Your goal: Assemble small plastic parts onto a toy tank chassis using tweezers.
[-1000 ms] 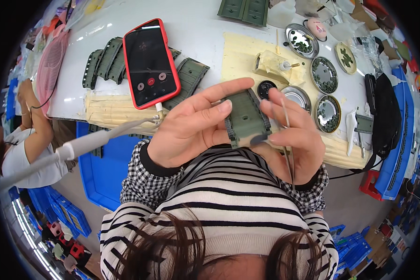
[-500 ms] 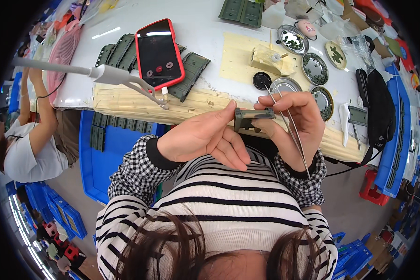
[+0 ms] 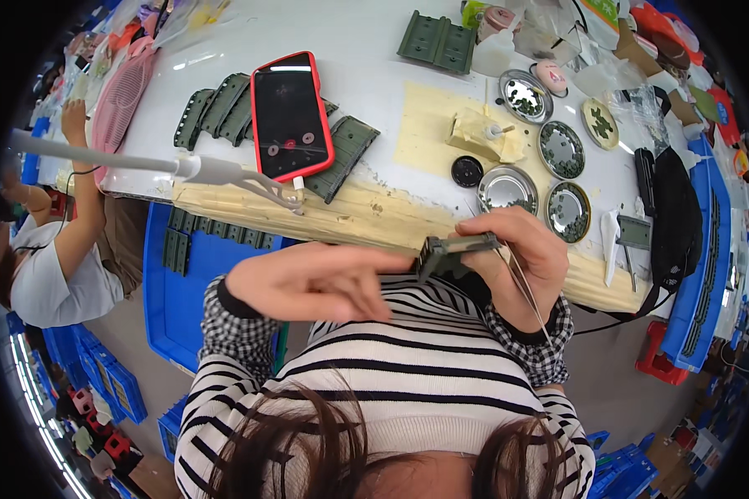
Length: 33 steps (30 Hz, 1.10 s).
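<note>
My right hand (image 3: 524,262) is closed on a small dark green plastic part (image 3: 458,246), held above my lap at the table's front edge. A pair of metal tweezers (image 3: 528,291) lies in the same hand, pointing back toward the wrist. My left hand (image 3: 308,281) is to the left of the part, its fingers stretched out and slightly blurred. Its index fingertip is at the part's left end; whether it touches cannot be made out. Just beyond the right hand stands a round metal dish (image 3: 508,172).
Round dishes of small green pieces (image 3: 562,150) stand at the right, near a yellowish block (image 3: 478,137) and black cap (image 3: 467,171). A red-cased phone (image 3: 291,116) rests on green panels (image 3: 349,150). A blue tray (image 3: 171,312) sits lower left. A co-worker (image 3: 62,266) is at far left.
My left hand has moved left and turned, drawing back from the part. My right hand, with the part and tweezers, sits slightly lower. The table appears shifted down in view.
</note>
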### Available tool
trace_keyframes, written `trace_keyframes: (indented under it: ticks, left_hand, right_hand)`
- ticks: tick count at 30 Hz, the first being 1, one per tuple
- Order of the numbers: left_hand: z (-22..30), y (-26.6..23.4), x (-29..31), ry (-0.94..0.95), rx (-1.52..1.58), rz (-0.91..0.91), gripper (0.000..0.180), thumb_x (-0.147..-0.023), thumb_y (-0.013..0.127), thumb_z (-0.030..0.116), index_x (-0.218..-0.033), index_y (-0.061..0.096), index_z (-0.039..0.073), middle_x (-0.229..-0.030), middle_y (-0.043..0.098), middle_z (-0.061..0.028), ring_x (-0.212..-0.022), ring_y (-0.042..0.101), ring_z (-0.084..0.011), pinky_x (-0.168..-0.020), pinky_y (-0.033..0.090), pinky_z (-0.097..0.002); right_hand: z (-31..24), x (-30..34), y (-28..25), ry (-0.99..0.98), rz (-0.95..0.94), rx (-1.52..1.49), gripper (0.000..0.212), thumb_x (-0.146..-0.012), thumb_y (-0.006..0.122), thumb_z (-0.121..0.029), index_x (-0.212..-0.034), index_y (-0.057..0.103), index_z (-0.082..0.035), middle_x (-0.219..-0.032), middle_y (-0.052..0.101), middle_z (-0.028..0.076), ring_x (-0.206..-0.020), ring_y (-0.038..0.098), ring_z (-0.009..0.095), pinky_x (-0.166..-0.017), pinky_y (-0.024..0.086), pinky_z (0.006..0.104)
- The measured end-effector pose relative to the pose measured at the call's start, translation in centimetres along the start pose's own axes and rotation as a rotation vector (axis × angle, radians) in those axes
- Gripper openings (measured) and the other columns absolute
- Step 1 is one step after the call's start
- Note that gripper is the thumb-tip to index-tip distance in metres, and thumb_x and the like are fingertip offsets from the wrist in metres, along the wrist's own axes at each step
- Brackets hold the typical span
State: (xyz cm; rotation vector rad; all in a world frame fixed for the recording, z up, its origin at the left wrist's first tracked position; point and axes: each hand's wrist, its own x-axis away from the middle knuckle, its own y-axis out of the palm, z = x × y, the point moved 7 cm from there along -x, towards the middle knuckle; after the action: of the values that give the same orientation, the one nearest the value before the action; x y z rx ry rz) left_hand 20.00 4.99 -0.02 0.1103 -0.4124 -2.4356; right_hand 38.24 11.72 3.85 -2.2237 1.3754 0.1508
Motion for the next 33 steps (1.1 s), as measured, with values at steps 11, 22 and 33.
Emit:
trace_keyframes:
  ticks: [11,22,33]
  left_hand:
    - [6.5,-9.6,7.0,0.228,-1.419,1.097,0.053,-0.1,0.031,0.044,-0.105,0.073,0.012,-0.133,0.052,-0.014,-0.136,0.03,-0.0378,-0.111,0.02,-0.0516]
    - [5.3,-10.4,5.0,0.158,-1.532,1.04,0.081,-0.096,0.009,0.063,-0.098,0.076,0.017,-0.136,0.052,-0.0135,-0.14,0.023,-0.0384,-0.114,0.001,-0.0566]
    - [4.9,-10.8,4.5,0.249,-1.401,0.939,0.093,-0.092,-0.002,0.065,-0.091,0.078,0.018,-0.136,0.051,-0.0153,-0.14,0.021,-0.0409,-0.113,-0.003,-0.058]
  right_hand:
    - [0.9,-2.0,1.1,-0.077,-0.093,-0.024,0.038,-0.064,0.084,-0.008,-0.099,0.069,-0.002,-0.084,0.066,0.013,-0.071,0.064,0.022,-0.063,0.05,0.0278]
    - [2.2,-2.8,1.6,-0.11,-0.102,0.001,0.043,-0.059,0.087,-0.009,-0.098,0.07,-0.002,-0.085,0.066,0.013,-0.071,0.065,0.021,-0.062,0.052,0.0275]
    - [2.6,-3.1,1.7,-0.094,-0.081,-0.016,0.042,-0.06,0.086,-0.009,-0.098,0.07,-0.002,-0.085,0.066,0.013,-0.069,0.065,0.02,-0.06,0.051,0.0266]
